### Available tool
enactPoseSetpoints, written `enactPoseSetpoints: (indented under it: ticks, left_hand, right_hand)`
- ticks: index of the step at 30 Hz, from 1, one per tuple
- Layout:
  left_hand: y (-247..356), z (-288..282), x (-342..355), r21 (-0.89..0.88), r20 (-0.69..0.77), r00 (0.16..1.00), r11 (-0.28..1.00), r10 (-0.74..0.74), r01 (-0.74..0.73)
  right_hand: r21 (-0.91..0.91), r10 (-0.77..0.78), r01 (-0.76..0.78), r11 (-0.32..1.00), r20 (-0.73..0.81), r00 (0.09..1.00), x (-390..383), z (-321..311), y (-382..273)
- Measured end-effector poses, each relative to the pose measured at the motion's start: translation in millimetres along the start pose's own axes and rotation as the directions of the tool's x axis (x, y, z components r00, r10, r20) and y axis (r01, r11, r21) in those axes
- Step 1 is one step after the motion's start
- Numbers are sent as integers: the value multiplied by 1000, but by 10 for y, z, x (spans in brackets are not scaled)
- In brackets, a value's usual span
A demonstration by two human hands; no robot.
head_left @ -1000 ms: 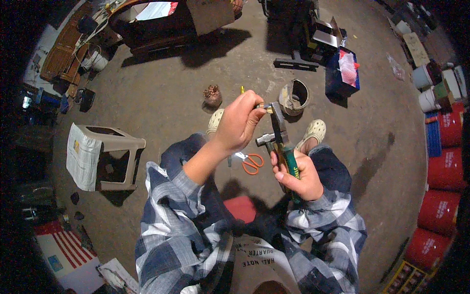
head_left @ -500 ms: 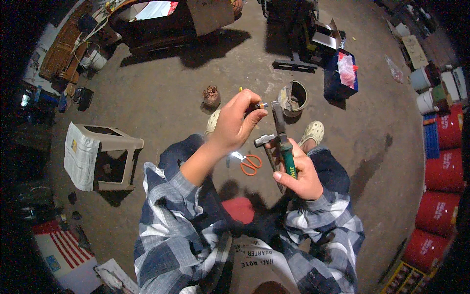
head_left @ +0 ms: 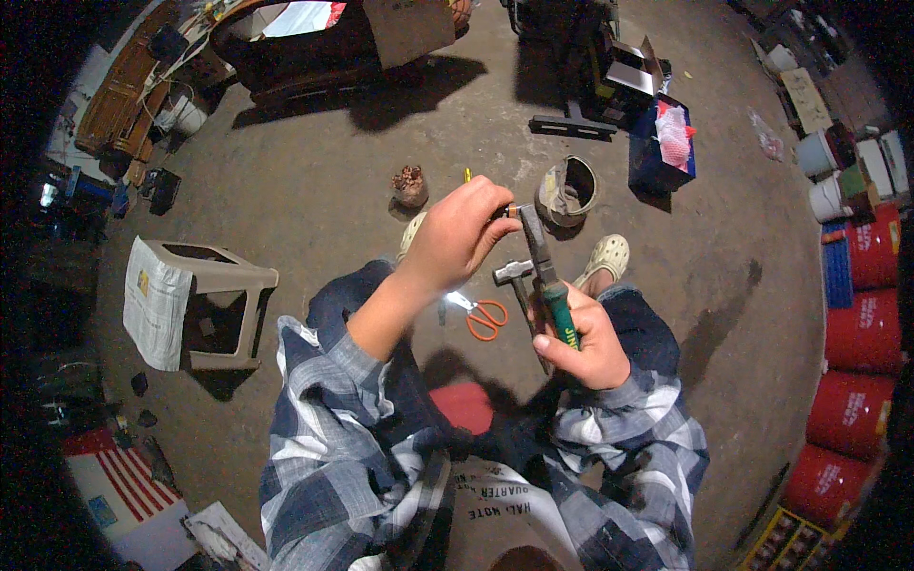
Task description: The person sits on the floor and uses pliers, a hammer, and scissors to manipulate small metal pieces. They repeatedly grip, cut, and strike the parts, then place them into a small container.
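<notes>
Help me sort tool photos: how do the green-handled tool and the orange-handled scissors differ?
The green-handled tool is gripped in the right hand, while the scissors lie on the floor. The tool has a green grip; the scissors have open orange loops. The tool's metal head is dull grey, the scissors' blades bright silver. Both pair metal with coloured handles.

Green-handled tool (head_left: 540,246) mid-frame is dull grey metal with smooth, plastic-looking grips (head_left: 562,318), and the hammer (head_left: 523,294) beside it has a way shinier metal head (head_left: 512,272). Stool (head_left: 259,276) on the left is matt beige plastic partly under thin newspaper (head_left: 155,305), floor (head_left: 381,162) is rough, matt, concrete-looking, shirt (head_left: 328,419) is woven cloth, red containers (head_left: 862,328) at the right edge look smooth, kinda glossy
</notes>
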State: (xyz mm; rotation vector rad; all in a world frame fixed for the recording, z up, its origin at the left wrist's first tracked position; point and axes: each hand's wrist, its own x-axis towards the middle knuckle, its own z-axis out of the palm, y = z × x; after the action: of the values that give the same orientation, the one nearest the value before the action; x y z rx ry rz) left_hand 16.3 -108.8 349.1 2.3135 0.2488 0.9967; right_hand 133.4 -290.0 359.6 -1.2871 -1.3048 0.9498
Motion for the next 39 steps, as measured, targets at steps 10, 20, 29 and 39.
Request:
enactPoseSetpoints:
  ticks: [10,20,29,39]
  left_hand:
    - [68,7,-27,-408,7,932,849,-364,334]
    - [24,20,27,-873,240,882,308,-406,379]
    - [43,-9,-1,-692,170,879,581,-445,428]
    - [134,-8,49,-159,-58,983,974,-174,163]
  right_hand:
    - [-65,-38,37,997,-13,999,-16,20,-7]
    - [40,-15,18,999,-72,997,-34,-80,191]
    - [24,-50,50,998,7,999,-14,-16,125]
    - [-216,-89,71,974,-74,993,31,24,38]
